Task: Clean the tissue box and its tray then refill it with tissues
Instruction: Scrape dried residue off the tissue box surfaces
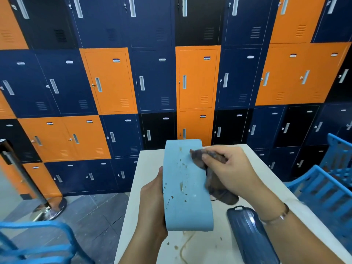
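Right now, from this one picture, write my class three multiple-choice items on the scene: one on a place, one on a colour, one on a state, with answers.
1. Where does the dark blue flat object lie? A on the table, right of the tissue box; B on the floor; C on a chair.
2. The tissue box is: A orange; B light blue; C white.
3. The tissue box's face is: A spotless; B torn open; C spotted brown.
Answers: A, it lies on the tabletop; B, its face shows light blue; C, brown spots dot it beside the cloth in the right hand.
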`<state>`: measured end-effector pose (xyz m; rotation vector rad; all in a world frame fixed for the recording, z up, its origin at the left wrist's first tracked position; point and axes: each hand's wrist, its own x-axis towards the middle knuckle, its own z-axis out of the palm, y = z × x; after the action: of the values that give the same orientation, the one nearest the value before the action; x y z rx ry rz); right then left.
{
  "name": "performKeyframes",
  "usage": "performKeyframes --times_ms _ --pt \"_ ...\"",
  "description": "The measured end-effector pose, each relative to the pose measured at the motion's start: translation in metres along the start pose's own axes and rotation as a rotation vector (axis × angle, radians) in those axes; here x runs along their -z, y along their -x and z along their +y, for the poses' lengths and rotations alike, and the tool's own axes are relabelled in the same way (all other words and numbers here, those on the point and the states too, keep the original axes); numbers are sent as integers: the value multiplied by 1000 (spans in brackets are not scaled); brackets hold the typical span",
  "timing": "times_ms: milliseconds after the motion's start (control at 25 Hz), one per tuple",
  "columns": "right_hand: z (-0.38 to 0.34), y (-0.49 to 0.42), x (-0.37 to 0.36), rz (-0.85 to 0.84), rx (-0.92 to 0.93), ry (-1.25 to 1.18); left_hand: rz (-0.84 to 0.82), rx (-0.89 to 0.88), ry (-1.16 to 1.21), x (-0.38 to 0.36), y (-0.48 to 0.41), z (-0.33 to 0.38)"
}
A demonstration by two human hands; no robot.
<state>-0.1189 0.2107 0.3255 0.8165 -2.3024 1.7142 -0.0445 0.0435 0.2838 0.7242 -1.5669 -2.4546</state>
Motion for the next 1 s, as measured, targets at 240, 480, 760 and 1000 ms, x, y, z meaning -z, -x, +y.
performKeyframes --times_ms 240,480,760,1000 --pt "8 -15 -8 14 17 -32 62 -8 38 2 -1 -5" --pt "19 53 -29 -169 -19 -35 191 -49 115 17 -15 3" --pt "4 42 8 -192 400 404 94 29 57 17 -18 -4" --pt "-1 -13 20 -69 515 526 -46 60 60 2 -3 9"
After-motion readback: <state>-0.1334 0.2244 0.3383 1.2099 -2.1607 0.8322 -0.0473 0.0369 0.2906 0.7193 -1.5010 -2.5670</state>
